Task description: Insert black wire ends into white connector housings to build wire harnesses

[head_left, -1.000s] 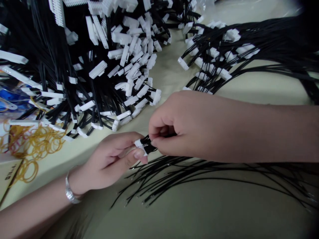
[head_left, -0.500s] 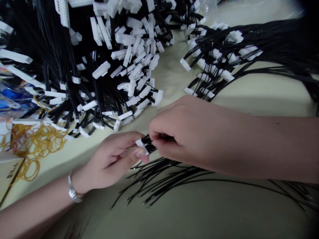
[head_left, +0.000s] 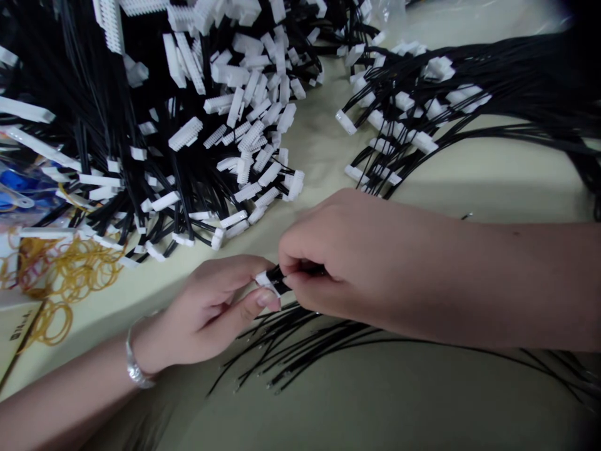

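Between the thumb and fingers of my left hand (head_left: 216, 310) is a small white connector housing (head_left: 265, 281). Black wires (head_left: 280, 283) run out of its right side into my right hand (head_left: 338, 257), whose thumb and forefinger pinch them close to the housing. My right palm and fingers hide how the wires continue. Below both hands, loose black wires (head_left: 300, 354) with small metal tips at their left ends lie spread on the table, partly under my right forearm.
A large heap of black cables with white connectors (head_left: 244, 138) covers the upper left. More connector-ended cables (head_left: 422, 119) lie at the upper right. Yellow rubber bands (head_left: 89, 269) and a box edge (head_left: 19, 332) are at the left, below blue items in clear plastic (head_left: 23, 181).
Both hands keep their grip on the connector and wires, which sit slightly tilted compared with before. The whole view has shifted a little; the heaps look unchanged.
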Demonstrator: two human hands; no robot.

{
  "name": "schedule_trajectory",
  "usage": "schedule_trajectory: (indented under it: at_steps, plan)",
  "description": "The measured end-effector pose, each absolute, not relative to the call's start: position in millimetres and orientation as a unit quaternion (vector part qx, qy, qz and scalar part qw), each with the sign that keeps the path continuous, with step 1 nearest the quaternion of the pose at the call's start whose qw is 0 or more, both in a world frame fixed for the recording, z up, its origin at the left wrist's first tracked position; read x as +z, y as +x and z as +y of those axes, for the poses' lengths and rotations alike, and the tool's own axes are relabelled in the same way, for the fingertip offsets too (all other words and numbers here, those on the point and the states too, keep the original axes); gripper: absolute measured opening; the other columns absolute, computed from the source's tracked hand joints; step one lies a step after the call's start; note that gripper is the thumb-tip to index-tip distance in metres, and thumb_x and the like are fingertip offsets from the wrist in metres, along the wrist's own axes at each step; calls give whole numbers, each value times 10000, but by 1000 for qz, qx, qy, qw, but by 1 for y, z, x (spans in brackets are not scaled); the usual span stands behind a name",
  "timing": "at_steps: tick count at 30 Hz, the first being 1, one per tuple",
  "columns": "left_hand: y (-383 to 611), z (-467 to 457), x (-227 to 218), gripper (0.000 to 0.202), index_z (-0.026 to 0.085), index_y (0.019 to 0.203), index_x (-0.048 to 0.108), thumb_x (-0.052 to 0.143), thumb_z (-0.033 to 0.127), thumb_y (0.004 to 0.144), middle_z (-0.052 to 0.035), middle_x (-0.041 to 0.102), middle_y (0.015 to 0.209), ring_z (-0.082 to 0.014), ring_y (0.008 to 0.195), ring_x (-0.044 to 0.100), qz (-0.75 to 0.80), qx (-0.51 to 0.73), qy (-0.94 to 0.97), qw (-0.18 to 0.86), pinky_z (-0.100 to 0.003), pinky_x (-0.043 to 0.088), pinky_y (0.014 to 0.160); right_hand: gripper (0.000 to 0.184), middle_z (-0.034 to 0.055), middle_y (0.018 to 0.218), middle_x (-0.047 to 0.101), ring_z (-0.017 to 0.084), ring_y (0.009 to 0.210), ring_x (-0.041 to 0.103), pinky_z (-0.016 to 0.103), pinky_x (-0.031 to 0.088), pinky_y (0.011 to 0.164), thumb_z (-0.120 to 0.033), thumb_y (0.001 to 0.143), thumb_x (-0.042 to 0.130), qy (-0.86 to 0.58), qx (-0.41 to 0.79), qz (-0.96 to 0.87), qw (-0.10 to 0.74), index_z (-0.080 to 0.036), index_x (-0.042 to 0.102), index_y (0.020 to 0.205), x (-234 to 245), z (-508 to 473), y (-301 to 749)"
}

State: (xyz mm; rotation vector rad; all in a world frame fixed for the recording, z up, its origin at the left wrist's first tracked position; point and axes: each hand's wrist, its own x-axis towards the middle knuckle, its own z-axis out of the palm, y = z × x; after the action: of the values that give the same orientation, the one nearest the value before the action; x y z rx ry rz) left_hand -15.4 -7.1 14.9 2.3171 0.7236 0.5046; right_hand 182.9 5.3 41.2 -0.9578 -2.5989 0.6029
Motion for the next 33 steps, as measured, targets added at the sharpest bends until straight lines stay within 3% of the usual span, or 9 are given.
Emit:
schedule_trajectory:
  at_steps: [6, 10, 17, 26, 33]
  plan:
    - [-14, -10, 14, 136, 175, 748, 509, 462, 117, 861, 16, 514, 613, -85, 547, 492, 292, 195, 884, 308, -188, 385, 498, 298, -101, 337, 329, 18, 313, 218, 234, 170, 326, -64, 639, 710, -363, 242, -898, 63, -176, 499, 462, 47, 5, 180]
    - [-13, -12, 14, 155, 156, 730, 527, 455, 135, 866, 7, 532, 600, -78, 507, 455, 317, 201, 873, 310, -192, 364, 470, 254, -84, 398, 432, 34, 363, 330, 218, 226, 329, -55, 609, 730, -365, 248, -897, -31, -178, 532, 507, 51, 5, 176]
    - [-17, -11, 11, 187, 151, 774, 565, 440, 201, 903, 1, 604, 632, -85, 541, 531, 361, 195, 808, 423, -183, 391, 474, 123, -72, 558, 586, 49, 450, 478, 212, 272, 366, -241, 799, 572, -475, 344, -806, 80, -228, 661, 714, 53, 6, 187]
    - [-16, -13, 11, 195, 155, 733, 554, 456, 219, 889, -10, 611, 606, -94, 520, 548, 357, 209, 800, 435, -181, 379, 431, 225, -56, 553, 525, 58, 471, 429, 203, 272, 392, -224, 865, 469, -463, 366, -803, 79, -179, 600, 687, 47, -3, 183]
    - [-16, -12, 8, 190, 137, 781, 576, 455, 228, 895, -5, 615, 617, -99, 558, 570, 370, 204, 802, 423, -188, 418, 485, 160, -40, 585, 548, 62, 509, 449, 209, 303, 468, -104, 822, 545, -419, 289, -858, 69, -144, 598, 676, 51, -1, 174]
